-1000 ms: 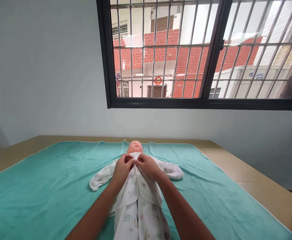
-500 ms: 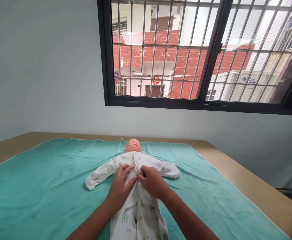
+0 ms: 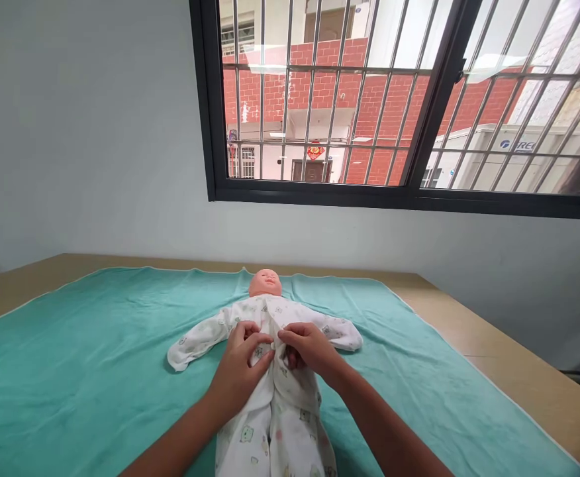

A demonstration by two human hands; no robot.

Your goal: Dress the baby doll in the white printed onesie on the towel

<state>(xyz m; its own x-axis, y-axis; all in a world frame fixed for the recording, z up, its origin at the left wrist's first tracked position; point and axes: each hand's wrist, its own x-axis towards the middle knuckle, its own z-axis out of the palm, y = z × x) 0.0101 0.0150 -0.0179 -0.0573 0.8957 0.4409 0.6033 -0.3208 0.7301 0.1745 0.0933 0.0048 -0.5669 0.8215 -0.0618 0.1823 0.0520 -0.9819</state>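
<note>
A baby doll [image 3: 265, 283] lies on its back, its head toward the wall. It wears a white baby romper [image 3: 296, 417] with small animal prints, sleeves spread to both sides. My left hand [image 3: 243, 368] is at the left of the front opening, thumb and index finger bent toward each other on the fabric edge at the chest. Opposite it, my right hand [image 3: 310, 348] pinches the other edge of the opening, its remaining fingers curled under. The fingertips of both hands almost meet at the middle, and they partly hide the fastening there.
A turquoise cloth [image 3: 96, 371] lies under the doll, over a wooden table [image 3: 533, 381] whose bare edge shows at the right and back. Behind stands a pale wall [image 3: 96, 132] with a dark-framed, barred window [image 3: 320, 195].
The view has shifted slightly. My right index finger has straightened toward the opening, and my left index finger has moved down closer to the thumb. The doll lies as before.
</note>
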